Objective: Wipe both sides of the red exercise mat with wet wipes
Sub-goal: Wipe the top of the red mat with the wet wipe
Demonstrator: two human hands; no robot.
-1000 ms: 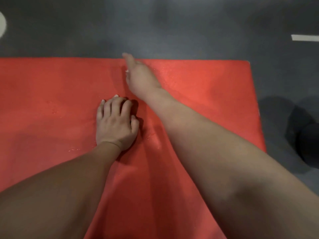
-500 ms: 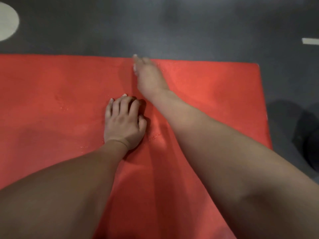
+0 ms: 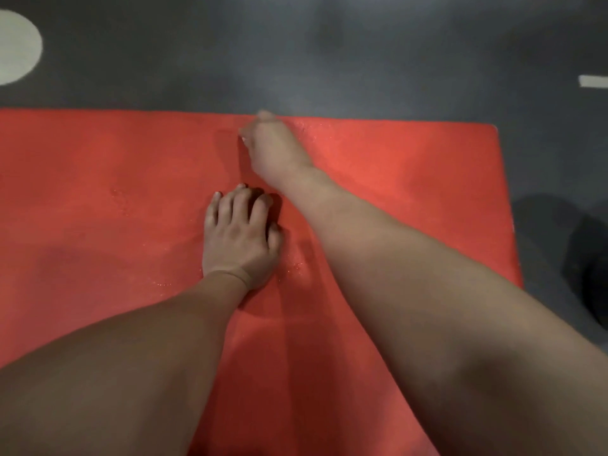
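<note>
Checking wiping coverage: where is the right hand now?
Head view: the right hand is at the far edge of the red mat, beyond the left hand.

A dark grey floor (image 3: 329,60) lies beyond, with a pale round patch (image 3: 16,47) at the far left, a short white strip (image 3: 594,81) at the right edge, and a blurred dark shape (image 3: 592,258) below it

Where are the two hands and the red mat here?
left hand (image 3: 238,240), head view: back of the hand.
right hand (image 3: 276,149), head view: back of the hand.
red exercise mat (image 3: 427,166), head view: bare surface near its far corner.
</note>
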